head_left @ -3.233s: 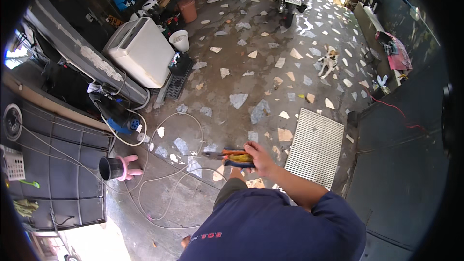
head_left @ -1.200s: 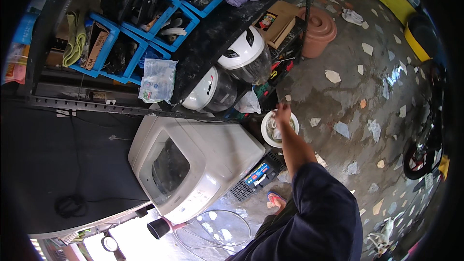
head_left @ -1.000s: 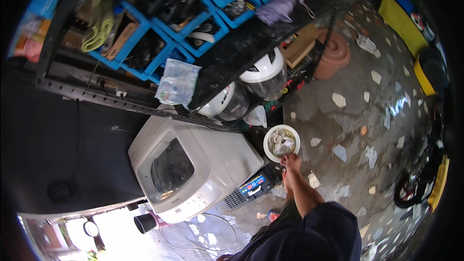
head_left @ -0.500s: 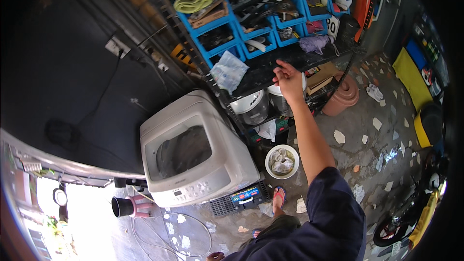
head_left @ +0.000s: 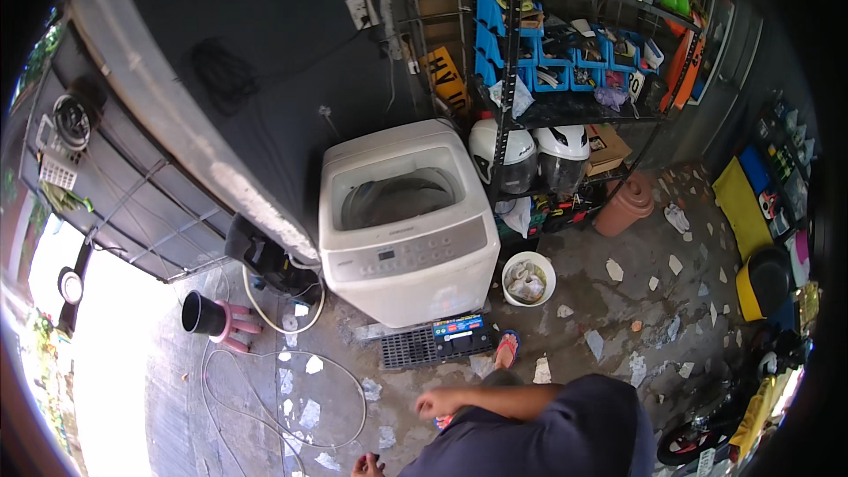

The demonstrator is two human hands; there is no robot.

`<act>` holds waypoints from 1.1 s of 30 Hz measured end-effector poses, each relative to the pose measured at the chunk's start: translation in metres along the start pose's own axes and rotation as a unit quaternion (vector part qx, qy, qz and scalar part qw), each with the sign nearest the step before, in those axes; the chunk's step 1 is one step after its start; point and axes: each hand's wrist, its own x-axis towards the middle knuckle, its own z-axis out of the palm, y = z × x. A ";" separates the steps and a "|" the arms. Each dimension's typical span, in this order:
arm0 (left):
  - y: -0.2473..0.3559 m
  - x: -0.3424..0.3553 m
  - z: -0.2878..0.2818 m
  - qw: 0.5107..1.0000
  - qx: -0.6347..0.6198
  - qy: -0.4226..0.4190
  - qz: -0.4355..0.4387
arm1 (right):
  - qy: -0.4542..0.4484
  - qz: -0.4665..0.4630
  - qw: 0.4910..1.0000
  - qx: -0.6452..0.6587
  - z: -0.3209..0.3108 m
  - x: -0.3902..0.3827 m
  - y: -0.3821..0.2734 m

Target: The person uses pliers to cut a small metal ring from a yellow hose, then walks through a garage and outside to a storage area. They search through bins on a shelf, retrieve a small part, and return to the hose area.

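Note:
My right hand [head_left: 437, 403] is low in front of my body, its arm bent across me. Its fingers hang loosely bent, and I see nothing in them. At the lower edge, my left hand [head_left: 367, 466] is closed with a small dark spot at its fingers; what it holds is too small to make out. Neither hand touches the white top-loading washing machine [head_left: 411, 252] ahead, whose lid has a see-through window. A white bucket [head_left: 551, 281] with pale wet cloth [head_left: 526, 283] in it stands on the floor to the machine's right.
A black metal shelf [head_left: 565, 110] carries blue bins [head_left: 555, 60], white helmets [head_left: 563, 143] and bottles. By it stands a brown lidded bin [head_left: 625, 203]. A hose [head_left: 362, 406] loops over the floor near a pink stool [head_left: 234, 327] and black bucket [head_left: 201, 314]. A battery [head_left: 459, 336] sits below the machine.
My right arm has come down from in front of the shelf to my body. The view has turned and pulled back, showing more on the left and the shelf's top.

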 end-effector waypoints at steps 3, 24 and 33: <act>0.102 -0.047 -0.016 0.996 -0.046 -0.030 0.071 | -0.156 -0.077 0.975 -0.137 0.065 0.063 -0.077; 0.172 -0.032 -0.012 0.939 -0.067 -0.241 0.236 | 0.009 -0.144 0.986 -0.084 0.081 0.058 -0.183; 0.226 -0.101 0.183 0.818 0.202 -0.325 0.429 | 0.282 -0.104 0.943 -0.144 -0.012 -0.111 -0.133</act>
